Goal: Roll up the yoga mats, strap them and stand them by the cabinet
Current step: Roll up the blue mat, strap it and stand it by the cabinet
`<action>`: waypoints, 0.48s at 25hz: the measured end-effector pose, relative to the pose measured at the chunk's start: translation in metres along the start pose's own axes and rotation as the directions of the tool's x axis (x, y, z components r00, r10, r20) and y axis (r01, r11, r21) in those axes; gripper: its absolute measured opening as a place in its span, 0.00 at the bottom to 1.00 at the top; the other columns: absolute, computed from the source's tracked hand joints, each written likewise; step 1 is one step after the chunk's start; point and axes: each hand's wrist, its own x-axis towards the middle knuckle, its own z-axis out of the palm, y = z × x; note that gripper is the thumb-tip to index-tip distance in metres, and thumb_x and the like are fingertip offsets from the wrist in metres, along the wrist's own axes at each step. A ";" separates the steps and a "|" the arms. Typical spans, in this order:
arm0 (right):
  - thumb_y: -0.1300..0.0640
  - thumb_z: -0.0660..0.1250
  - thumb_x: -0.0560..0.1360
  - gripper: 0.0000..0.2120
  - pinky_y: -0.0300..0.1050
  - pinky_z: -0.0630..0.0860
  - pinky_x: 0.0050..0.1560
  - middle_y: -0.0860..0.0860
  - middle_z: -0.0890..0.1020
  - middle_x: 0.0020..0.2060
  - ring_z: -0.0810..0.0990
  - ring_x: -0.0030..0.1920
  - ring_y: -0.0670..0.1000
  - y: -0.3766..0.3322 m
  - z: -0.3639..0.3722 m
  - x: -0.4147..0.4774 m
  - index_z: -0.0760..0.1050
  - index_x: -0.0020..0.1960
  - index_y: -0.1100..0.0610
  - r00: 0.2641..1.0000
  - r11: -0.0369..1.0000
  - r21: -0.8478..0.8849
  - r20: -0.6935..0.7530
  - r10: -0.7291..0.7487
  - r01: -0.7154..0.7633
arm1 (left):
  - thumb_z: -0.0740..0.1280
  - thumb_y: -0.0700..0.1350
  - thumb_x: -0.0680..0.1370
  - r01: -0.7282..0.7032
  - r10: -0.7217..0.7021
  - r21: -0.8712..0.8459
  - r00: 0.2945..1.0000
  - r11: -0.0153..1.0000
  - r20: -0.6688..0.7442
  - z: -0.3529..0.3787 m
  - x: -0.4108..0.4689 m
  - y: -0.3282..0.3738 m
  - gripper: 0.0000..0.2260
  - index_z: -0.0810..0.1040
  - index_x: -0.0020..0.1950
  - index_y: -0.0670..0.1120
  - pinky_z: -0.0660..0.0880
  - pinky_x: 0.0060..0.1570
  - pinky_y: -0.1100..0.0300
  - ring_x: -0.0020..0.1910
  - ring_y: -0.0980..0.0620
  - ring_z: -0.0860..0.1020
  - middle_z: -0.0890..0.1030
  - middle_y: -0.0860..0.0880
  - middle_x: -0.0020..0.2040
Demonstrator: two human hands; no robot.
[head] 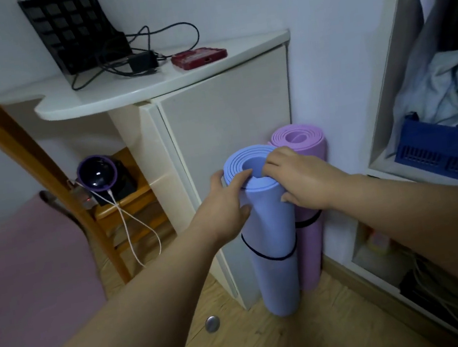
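Note:
A rolled blue yoga mat (pixel 275 261) stands upright on the wooden floor against the cream cabinet (pixel 221 109), with a black strap (pixel 263 256) round its middle. Behind it, in the corner by the wall, a rolled purple yoga mat (pixel 313 246) stands upright with its own black strap. My left hand (pixel 225 200) grips the top of the blue roll from the left, fingers curled over its rim. My right hand (pixel 299 178) grips the same top from the right, fingertips hooked into the roll's hollow centre.
The cabinet top holds a black crate (pixel 69 28), cables and a red box (pixel 199 56). A wooden chair (pixel 126 205) with a dark round device stands left. A pink bed edge (pixel 30 274) lies near left. Open shelving with a blue basket (pixel 449 157) stands right. A metal doorstop (pixel 212 323) sits on the floor.

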 end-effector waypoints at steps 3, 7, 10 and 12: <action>0.57 0.71 0.71 0.27 0.49 0.73 0.49 0.51 0.66 0.64 0.61 0.68 0.52 0.005 0.016 0.007 0.66 0.67 0.56 0.999 1.000 -0.007 0.040 0.024 -0.024 | 0.64 0.47 0.79 0.008 -0.009 0.020 0.998 1.000 0.059 0.011 0.013 -0.003 0.29 0.54 0.77 0.57 0.68 0.61 0.57 0.62 0.41 0.74 0.48 0.44 0.76; 0.60 0.67 0.74 0.28 0.46 0.70 0.51 0.51 0.63 0.69 0.58 0.71 0.52 0.004 0.026 0.011 0.62 0.72 0.54 0.998 0.997 -0.017 0.003 0.070 -0.070 | 0.63 0.47 0.80 0.041 -0.051 0.074 0.989 0.996 0.137 0.019 0.019 -0.007 0.35 0.43 0.77 0.60 0.72 0.59 0.54 0.58 0.40 0.77 0.40 0.43 0.78; 0.63 0.62 0.75 0.28 0.48 0.71 0.55 0.52 0.61 0.71 0.58 0.71 0.54 0.002 0.027 0.012 0.59 0.73 0.53 0.989 0.989 -0.063 -0.063 0.131 -0.135 | 0.63 0.47 0.80 0.028 -0.040 0.090 0.990 0.996 0.134 0.021 0.021 -0.005 0.36 0.40 0.77 0.60 0.74 0.55 0.53 0.54 0.41 0.78 0.38 0.44 0.78; 0.62 0.61 0.75 0.27 0.48 0.71 0.55 0.51 0.64 0.69 0.62 0.69 0.55 0.000 0.028 0.011 0.60 0.72 0.53 0.986 0.985 -0.087 -0.085 0.141 -0.148 | 0.63 0.47 0.80 0.027 -0.041 0.099 0.989 0.995 0.142 0.022 0.020 -0.004 0.36 0.40 0.77 0.60 0.75 0.54 0.52 0.55 0.41 0.78 0.38 0.44 0.78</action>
